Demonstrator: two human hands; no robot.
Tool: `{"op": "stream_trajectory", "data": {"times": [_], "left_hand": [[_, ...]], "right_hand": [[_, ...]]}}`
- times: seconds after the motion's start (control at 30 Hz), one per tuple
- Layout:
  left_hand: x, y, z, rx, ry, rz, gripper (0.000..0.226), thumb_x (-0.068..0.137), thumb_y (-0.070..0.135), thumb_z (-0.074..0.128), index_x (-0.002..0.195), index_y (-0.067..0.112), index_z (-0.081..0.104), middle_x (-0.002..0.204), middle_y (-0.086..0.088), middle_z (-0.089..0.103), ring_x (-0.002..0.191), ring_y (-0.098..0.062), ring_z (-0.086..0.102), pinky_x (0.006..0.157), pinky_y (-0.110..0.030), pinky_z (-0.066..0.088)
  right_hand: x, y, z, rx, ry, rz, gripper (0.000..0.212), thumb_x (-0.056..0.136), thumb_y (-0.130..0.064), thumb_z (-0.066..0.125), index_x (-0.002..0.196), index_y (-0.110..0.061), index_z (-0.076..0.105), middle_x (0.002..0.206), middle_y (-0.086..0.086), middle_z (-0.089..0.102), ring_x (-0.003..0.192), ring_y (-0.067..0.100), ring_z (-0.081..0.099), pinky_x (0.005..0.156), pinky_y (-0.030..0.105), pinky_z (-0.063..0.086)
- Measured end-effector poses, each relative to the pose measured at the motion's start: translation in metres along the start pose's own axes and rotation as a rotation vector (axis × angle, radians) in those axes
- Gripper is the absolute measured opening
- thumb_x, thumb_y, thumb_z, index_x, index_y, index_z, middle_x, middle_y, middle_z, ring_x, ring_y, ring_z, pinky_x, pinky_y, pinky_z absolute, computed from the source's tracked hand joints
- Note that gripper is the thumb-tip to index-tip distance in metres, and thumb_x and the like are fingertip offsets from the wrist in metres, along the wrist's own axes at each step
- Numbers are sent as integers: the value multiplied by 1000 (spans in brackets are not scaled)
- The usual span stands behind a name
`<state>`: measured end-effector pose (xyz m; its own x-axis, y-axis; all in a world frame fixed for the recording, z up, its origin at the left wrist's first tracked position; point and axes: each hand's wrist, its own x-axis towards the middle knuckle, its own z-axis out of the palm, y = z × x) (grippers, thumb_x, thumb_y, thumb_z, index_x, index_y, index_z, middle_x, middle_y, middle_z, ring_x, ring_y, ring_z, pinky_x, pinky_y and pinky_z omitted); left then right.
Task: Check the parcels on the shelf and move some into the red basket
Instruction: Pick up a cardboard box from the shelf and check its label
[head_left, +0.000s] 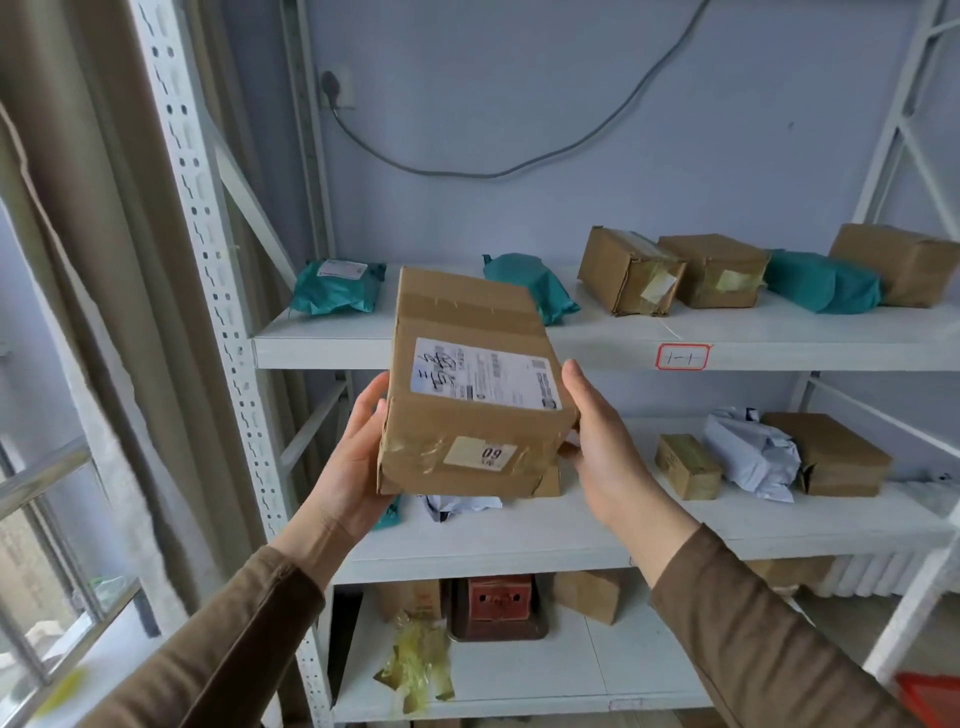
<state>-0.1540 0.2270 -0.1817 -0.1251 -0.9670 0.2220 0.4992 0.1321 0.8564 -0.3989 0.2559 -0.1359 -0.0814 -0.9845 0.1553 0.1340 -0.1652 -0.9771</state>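
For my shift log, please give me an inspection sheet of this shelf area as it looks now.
Surface: white shelf unit, three levels with parcels.
Job's things: cardboard box held in front of the shelves, label facing up; red basket, only a corner at bottom right.
Clutter: crumpled yellow tape on the lowest level.
Grippers: left hand and right hand on opposite sides of the box.
Cables: grey cable hanging from a wall socket.
Surroundings: curtain and window at left.

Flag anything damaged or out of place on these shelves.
A crumpled wad of yellow tape lies loose on the bottom shelf. On the top shelf, one cardboard box has an end flap lifting, with peeling tape.
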Motion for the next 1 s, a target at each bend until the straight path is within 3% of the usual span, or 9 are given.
{"op": "stream_trajectory", "data": {"times": [0.1,0.23,0.3,0.37,0.43,0.57,0.67,0.77,1.0], "left_hand": [[8,13,20,23,44,83,36,108,27,52,144,28,54,135,-11,70,106,-29,73,85,-49,60],[32,40,38,257,130,109,41,105,49,52,144,36,54,134,1,71,118,-21,70,93,-44,61],[54,58,40,400,161,91,77,83,84,55,147,41,52,147,7,60,132,-14,59,116,-42,44],[72,75,47,518,136,68,100,70,99,39,149,39,50,152,16,48,133,-5,46,122,-35,22],[91,89,55,565,39,90,85,76,91,32,142,41,52,144,20,51,129,-3,48,116,-31,25],[149,100,40,596,64,102,91,75,80,66,147,28,46,134,4,68,120,-18,67,100,-38,55],[194,103,21,649,104,78,91,68,72,79,140,24,51,126,-1,71,115,-23,70,98,-50,60],[237,108,10,807,183,125,53,88,52,76,128,20,60,120,-4,72,109,-26,71,83,-43,64],[299,104,-1,996,293,117,49,96,27,74,135,11,49,120,-4,60,106,-21,56,77,-26,48]], "right_hand": [[10,-12,4,59,-94,71,41,96,-67,50,121,-42,71,117,-9,78,122,19,64,108,46,48],[38,-34,17,119,-78,57,29,100,-48,56,123,-39,70,120,-7,77,122,19,67,106,42,49],[59,-45,26,156,-39,53,28,99,-44,59,123,-35,70,118,-6,78,115,17,70,94,36,55],[85,-55,35,163,0,44,32,100,-42,60,129,-30,66,113,-3,76,99,14,72,73,28,57],[111,-61,46,171,30,47,41,98,-45,63,135,-26,58,112,-1,73,92,13,70,62,27,53],[171,-63,70,141,50,50,55,93,-53,67,136,-22,52,120,6,72,98,21,73,57,27,56],[216,-65,85,106,48,55,58,89,-60,67,131,-23,52,120,7,72,100,24,73,59,29,57],[254,-63,95,39,38,31,54,94,-58,63,131,-20,52,120,5,69,96,18,70,56,23,52],[322,-51,106,-78,59,-43,32,100,-45,61,121,-22,52,123,3,63,114,23,60,105,40,48]]}}
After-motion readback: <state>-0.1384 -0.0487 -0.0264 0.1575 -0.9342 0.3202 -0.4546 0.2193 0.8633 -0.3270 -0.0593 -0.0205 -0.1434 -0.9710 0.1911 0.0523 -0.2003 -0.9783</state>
